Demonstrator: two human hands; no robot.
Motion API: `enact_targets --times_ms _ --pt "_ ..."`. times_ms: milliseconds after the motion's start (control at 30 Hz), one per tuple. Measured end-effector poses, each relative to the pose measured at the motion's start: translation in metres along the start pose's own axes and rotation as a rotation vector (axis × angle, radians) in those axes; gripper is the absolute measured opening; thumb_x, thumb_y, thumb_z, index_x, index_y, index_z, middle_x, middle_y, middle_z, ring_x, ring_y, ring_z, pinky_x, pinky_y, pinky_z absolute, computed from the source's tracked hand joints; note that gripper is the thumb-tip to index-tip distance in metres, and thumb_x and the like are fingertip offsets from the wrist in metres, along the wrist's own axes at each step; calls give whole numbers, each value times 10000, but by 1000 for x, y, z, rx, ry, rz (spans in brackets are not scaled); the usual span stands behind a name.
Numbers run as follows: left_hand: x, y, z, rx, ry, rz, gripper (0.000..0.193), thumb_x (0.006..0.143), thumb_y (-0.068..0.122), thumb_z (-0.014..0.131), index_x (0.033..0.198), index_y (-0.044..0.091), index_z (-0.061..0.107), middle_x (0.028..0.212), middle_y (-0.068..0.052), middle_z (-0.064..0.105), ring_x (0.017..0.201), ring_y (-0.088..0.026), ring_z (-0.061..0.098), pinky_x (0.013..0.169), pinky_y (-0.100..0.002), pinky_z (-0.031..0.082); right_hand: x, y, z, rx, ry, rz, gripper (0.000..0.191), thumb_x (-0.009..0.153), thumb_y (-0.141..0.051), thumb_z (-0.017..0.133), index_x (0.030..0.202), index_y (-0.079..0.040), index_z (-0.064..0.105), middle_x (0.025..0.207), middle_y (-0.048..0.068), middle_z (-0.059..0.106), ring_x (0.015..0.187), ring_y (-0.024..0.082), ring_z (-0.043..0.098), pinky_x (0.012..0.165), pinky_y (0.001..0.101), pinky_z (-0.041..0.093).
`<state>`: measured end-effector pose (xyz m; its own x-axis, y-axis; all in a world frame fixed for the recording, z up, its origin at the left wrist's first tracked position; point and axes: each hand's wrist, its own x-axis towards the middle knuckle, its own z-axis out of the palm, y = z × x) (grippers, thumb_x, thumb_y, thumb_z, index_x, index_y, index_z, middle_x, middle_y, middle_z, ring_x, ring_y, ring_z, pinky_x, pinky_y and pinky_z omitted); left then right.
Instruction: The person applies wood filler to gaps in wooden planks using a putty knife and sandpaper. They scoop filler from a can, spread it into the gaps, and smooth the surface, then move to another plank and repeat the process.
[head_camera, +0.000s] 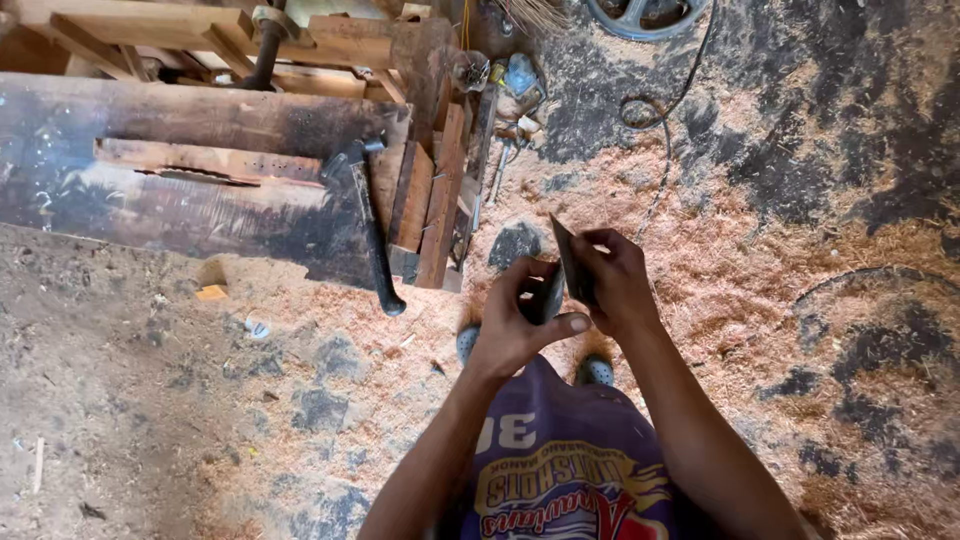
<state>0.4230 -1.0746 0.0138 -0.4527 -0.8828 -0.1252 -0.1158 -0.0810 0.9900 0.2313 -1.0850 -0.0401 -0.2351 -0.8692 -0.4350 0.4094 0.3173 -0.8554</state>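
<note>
My left hand (515, 320) and my right hand (615, 280) are together in front of my chest, over the sawdust floor. My right hand grips a flat dark metal blade (568, 255) that points up and away. My left hand closes on a second dark metal piece (548, 298) pressed against the lower part of that blade. Where the two pieces meet is hidden by my fingers.
A dark-handled hammer (370, 225) lies on a scarred wooden workbench (180, 170) at the left. Short wood planks (430, 200) lean at the bench end. A cable (650, 120) and a wheel (640, 15) lie on the sawdust floor at the top.
</note>
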Motion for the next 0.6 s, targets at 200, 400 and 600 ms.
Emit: enact_targets --times_ms 200,400,600 --pt "11 17 -7 -21 112 -73 772 643 556 895 1146 12 678 982 -89 723 909 -191 710 805 -314 588 -53 19 -26 -361 -226 28 236 882 -138 760 1051 5 677 839 123 726 716 170 666 594 257 525" --pt "24 50 -23 561 -49 505 922 531 479 997 1186 -36 601 1163 -212 661 1050 -354 676 933 -447 572 -48 -60 -64 -269 -7 -59 265 808 -131 781 1013 -16 658 891 141 755 722 203 749 609 347 675" --pt "16 97 -23 698 -292 696 821 511 311 956 1152 4 545 1160 -184 661 1057 -388 640 927 -501 502 -45 -136 -72 -862 -288 -443 322 842 -187 801 1056 -10 638 898 148 726 781 203 744 669 341 678"
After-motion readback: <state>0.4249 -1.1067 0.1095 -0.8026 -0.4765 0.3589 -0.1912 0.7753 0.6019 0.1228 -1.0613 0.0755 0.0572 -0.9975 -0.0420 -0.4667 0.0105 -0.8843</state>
